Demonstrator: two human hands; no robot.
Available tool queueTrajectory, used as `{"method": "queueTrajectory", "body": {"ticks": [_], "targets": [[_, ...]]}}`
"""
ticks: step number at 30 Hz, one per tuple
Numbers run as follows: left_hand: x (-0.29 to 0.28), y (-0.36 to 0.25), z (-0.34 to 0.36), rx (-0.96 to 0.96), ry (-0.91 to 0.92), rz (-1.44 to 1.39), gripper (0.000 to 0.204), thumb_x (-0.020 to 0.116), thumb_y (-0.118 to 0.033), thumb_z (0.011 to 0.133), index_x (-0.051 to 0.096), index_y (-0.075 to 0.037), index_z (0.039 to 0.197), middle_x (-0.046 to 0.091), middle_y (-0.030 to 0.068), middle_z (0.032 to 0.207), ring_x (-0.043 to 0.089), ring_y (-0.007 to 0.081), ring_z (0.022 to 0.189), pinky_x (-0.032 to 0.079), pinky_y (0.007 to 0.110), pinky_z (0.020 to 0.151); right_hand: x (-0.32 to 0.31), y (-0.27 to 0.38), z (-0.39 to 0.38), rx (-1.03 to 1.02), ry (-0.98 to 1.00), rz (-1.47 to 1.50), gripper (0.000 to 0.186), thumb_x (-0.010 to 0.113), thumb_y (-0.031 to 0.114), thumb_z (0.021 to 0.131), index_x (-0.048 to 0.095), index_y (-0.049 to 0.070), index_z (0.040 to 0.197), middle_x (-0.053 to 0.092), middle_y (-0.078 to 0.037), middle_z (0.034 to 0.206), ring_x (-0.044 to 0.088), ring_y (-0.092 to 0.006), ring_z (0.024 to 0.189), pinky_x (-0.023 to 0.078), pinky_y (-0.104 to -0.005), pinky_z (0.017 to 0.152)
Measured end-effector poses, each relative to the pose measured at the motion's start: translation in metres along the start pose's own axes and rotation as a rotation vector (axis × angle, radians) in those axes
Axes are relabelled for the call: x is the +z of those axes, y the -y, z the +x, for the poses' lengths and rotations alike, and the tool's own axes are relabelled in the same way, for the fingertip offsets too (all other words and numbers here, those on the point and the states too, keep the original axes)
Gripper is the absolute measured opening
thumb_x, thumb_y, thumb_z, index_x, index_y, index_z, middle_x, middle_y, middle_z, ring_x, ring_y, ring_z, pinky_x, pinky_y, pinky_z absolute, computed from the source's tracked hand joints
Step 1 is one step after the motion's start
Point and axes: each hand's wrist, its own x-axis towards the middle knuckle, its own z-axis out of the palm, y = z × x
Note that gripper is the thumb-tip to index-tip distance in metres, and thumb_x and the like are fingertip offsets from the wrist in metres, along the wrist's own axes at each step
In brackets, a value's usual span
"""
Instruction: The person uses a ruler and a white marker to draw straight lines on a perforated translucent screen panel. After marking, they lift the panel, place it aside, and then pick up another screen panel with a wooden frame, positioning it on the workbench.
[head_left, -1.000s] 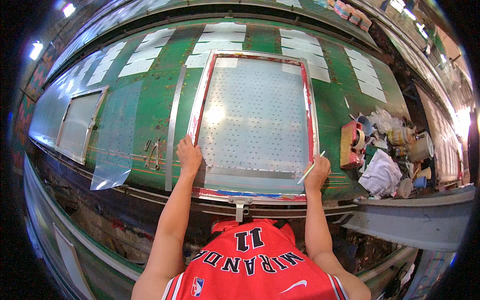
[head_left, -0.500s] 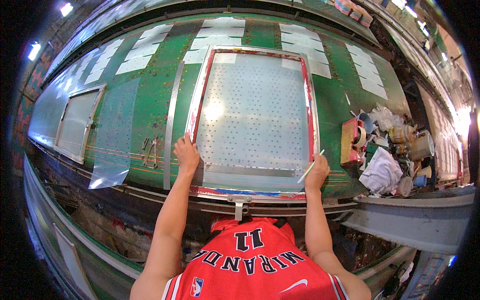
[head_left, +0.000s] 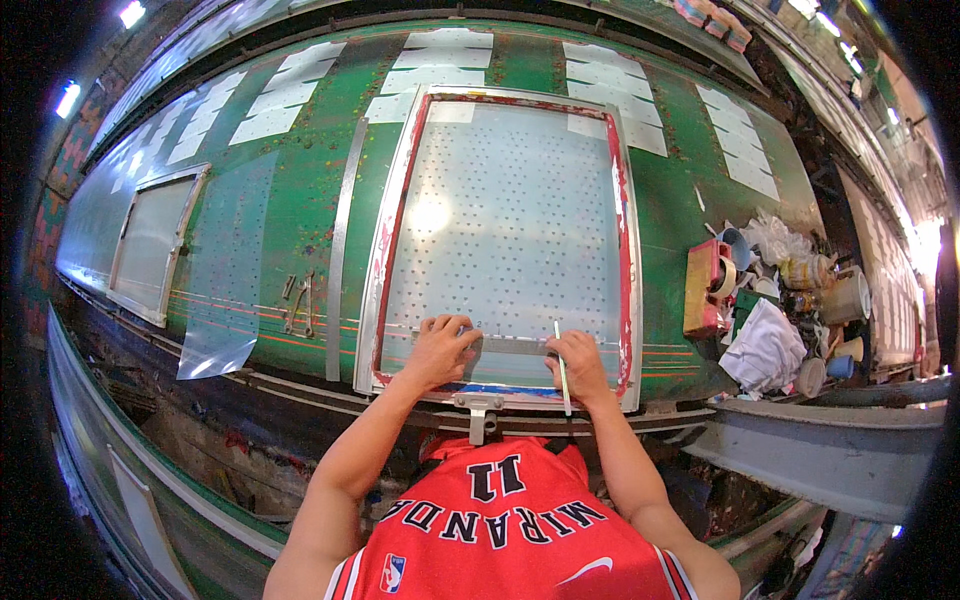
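A screen-printing frame (head_left: 627, 270) with red-smeared edges lies on the green table, its pale mesh (head_left: 510, 230) covered in rows of small dark hearts. Across the near part of the mesh runs a flat metal ruler (head_left: 512, 346). My left hand (head_left: 440, 352) is at the ruler's left part, fingers curled and thumb against it. My right hand (head_left: 582, 366) rests at the ruler's right part, closed round a slim whitish pen (head_left: 563, 372) that points up and away. A metal clamp (head_left: 479, 403) meets the frame's near edge.
Left of the frame lie a long metal bar (head_left: 346, 240), wrenches (head_left: 298, 305), a clear sheet (head_left: 230, 260) and a smaller frame (head_left: 155, 245). White sheets (head_left: 438, 60) line the far side. At right stand a red box (head_left: 705, 285), a white cloth (head_left: 762, 345) and several tubs.
Both hands have moved inward from the frame's sides to the ruler on the mesh. The pen has gone along in my right hand. The near end of the frame looks slightly shifted.
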Motion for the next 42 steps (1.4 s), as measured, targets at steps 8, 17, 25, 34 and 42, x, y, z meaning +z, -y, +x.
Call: {"method": "queueTrajectory", "body": {"ticks": [8,17,25,34,42], "targets": [[0.01,-0.002,0.005,-0.031,-0.066,-0.056,0.034,0.072,-0.012,0.082,0.07,-0.016,0.116,0.059,0.0083,0.117,0.054,0.03,0.113,0.038,0.048,0.095,0.011,-0.006,0.0,0.03,-0.032,-0.005,0.027,0.074,0.003,0.077,0.067,0.008,0.102,0.068,-0.01,0.098,0.063,-0.0318,0.099,0.047,-0.0442,0.088],[0.018,-0.016,0.007,-0.096,-0.114,-0.037,0.037,0.071,-0.007,0.078,0.07,-0.012,0.114,0.059,0.0085,0.116,0.055,0.0307,0.113,0.039,0.048,0.097,0.01,-0.003,0.006,0.022,-0.079,-0.001,0.028,0.076,0.0,0.074,0.065,0.008,0.099,0.07,-0.008,0.096,0.064,-0.0312,0.096,0.047,-0.0435,0.085],[0.021,-0.024,0.011,-0.102,-0.094,-0.021,0.044,0.068,-0.003,0.073,0.07,-0.012,0.116,0.06,0.0079,0.114,0.055,0.0305,0.113,0.04,0.048,0.098,0.009,0.0,0.008,0.054,-0.081,0.015,0.027,0.075,0.001,0.075,0.066,0.007,0.1,0.067,-0.009,0.093,0.063,-0.0316,0.096,0.046,-0.0445,0.087],[0.024,-0.022,0.009,-0.065,-0.102,-0.002,0.05,0.069,-0.001,0.071,0.068,-0.013,0.119,0.059,0.0078,0.114,0.055,0.0305,0.113,0.041,0.047,0.097,0.009,-0.001,0.008,0.048,-0.085,0.032,0.027,0.074,0.0,0.074,0.066,0.007,0.099,0.068,-0.011,0.093,0.063,-0.0326,0.096,0.046,-0.0448,0.086],[0.028,-0.019,0.008,-0.046,-0.105,0.038,0.061,0.072,0.0,0.063,0.068,-0.015,0.122,0.059,0.0077,0.116,0.055,0.0308,0.113,0.041,0.048,0.096,0.013,-0.01,0.001,0.084,-0.155,0.057,0.028,0.071,-0.003,0.075,0.067,0.006,0.102,0.067,-0.015,0.092,0.064,-0.0361,0.092,0.048,-0.0461,0.084]]}}
